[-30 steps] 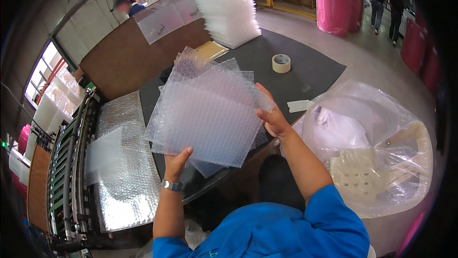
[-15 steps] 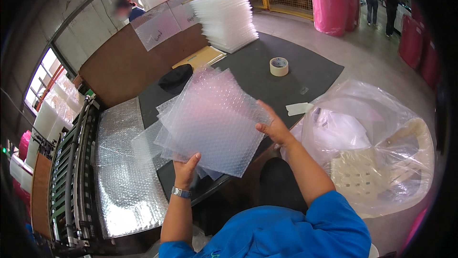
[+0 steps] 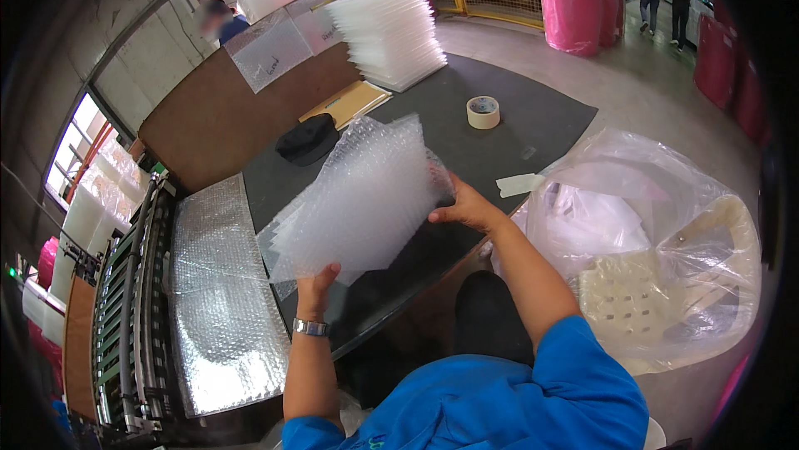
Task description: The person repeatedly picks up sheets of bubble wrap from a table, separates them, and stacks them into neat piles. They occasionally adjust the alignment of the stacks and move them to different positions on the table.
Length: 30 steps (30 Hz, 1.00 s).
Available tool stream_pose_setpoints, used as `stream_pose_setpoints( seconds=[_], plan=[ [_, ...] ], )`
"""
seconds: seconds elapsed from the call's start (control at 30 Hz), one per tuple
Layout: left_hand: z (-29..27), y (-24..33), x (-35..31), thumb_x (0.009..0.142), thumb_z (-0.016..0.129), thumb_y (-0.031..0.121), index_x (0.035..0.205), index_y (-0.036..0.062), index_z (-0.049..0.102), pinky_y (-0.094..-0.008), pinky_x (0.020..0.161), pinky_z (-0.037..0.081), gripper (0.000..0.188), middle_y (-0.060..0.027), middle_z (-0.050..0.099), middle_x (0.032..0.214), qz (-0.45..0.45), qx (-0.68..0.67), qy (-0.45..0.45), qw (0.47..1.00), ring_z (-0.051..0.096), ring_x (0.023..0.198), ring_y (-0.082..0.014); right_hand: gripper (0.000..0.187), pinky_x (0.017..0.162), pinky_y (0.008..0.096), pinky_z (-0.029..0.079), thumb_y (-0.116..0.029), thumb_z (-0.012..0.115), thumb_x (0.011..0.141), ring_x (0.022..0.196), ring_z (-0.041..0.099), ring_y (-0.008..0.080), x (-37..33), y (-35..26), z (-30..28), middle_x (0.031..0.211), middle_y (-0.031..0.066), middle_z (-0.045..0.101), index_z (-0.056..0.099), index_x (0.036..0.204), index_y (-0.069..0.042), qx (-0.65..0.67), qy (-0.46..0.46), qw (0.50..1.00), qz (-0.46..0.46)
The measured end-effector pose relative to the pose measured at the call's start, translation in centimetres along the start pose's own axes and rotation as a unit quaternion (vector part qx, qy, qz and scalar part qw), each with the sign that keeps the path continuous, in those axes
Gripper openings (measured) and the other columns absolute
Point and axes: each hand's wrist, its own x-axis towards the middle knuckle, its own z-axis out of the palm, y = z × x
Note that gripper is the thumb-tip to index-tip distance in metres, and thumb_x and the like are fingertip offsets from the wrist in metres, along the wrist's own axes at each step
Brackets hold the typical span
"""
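Note:
Between my hands is a loose batch of clear bubble wrap sheets (image 3: 358, 205), fanned unevenly and tilted above the dark table. My left hand (image 3: 316, 290), with a metal watch on its wrist, grips the batch at its near lower edge, thumb on top. On the right side my right hand (image 3: 468, 205) clasps the edge, its thumb in front and its other fingers partly hidden behind the sheets. A longer run of bubble wrap (image 3: 220, 309) lies flat to the left, beside a machine with rollers (image 3: 125, 309).
A tall stack of bubble wrap sheets (image 3: 391, 34) stands at the table's far side. A tape roll (image 3: 483, 112), a black cap (image 3: 306, 140) and a yellow envelope (image 3: 345, 106) rest on the dark table (image 3: 533, 101). At right is a plastic-covered chair (image 3: 624, 300). Other people stand farther off.
The sheets have turned and bent, now narrower and more slanted than the flat fan before. My left hand has shifted slightly left, and my right hand slightly left and down.

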Motion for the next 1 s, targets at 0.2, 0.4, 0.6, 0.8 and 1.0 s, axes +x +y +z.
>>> stream_pose_setpoints(
  seconds=[0.2,0.4,0.6,0.8,1.0],
  plan=[
    [0.1,0.3,0.5,0.062,0.067,0.011,0.118,0.0025,0.039,-0.0344,0.091,0.032,0.063,-0.0095,0.045,0.114,-0.013,-0.094,0.054,0.994,0.042,0.106,-0.0231,0.105,0.101,0.0366,0.02,-0.047,0.075,0.052,0.124,0.025,0.0281,-0.3,-1.1,-0.9,0.134,0.0166,0.027,0.02,0.133,-0.01,-0.069,0.122,0.99,0.014],
    [-0.8,-2.0,0.1,0.062,0.067,0.009,0.118,0.0025,0.038,-0.0342,0.091,0.032,0.064,-0.0094,0.046,0.112,-0.083,-0.021,-0.048,0.995,0.041,0.107,-0.0231,0.106,0.102,0.0353,0.016,-0.05,0.073,0.054,0.127,0.02,0.0269,1.8,-0.9,-0.5,0.134,0.0192,0.026,0.018,0.133,-0.007,0.015,0.075,0.995,-0.067],
    [1.7,-1.2,-0.7,0.059,0.066,0.006,0.118,0.0032,0.037,-0.0361,0.09,0.032,0.065,-0.0086,0.045,0.113,-0.028,-0.088,0.092,0.991,0.041,0.105,-0.0234,0.105,0.102,0.0363,0.017,-0.05,0.073,0.054,0.125,0.022,0.0296,2.1,0.4,2.2,0.134,0.0202,0.024,0.021,0.131,0.0,0.032,0.008,0.999,0.032],
    [0.3,-1.9,-1.0,0.06,0.073,0.018,0.111,0.0006,0.041,-0.0331,0.085,0.036,0.063,-0.0083,0.048,0.107,-0.031,0.001,0.042,0.999,0.045,0.099,-0.0201,0.086,0.101,0.0359,0.02,-0.051,0.06,0.07,0.124,0.026,0.0294,0.2,2.7,2.6,0.133,0.0195,0.027,0.024,0.13,-0.002,-0.125,0.028,0.981,0.145],
    [1.0,-2.0,-1.2,0.065,0.07,0.021,0.105,0.0001,0.047,-0.0309,0.081,0.038,0.051,-0.0066,0.052,0.097,-0.019,0.008,0.047,0.999,0.049,0.092,-0.0186,0.09,0.101,0.0355,0.021,-0.053,0.06,0.07,0.124,0.026,0.0289,0.4,2.3,3.4,0.133,0.0189,0.027,0.018,0.132,-0.003,-0.05,0.097,0.993,0.044]
  ],
)
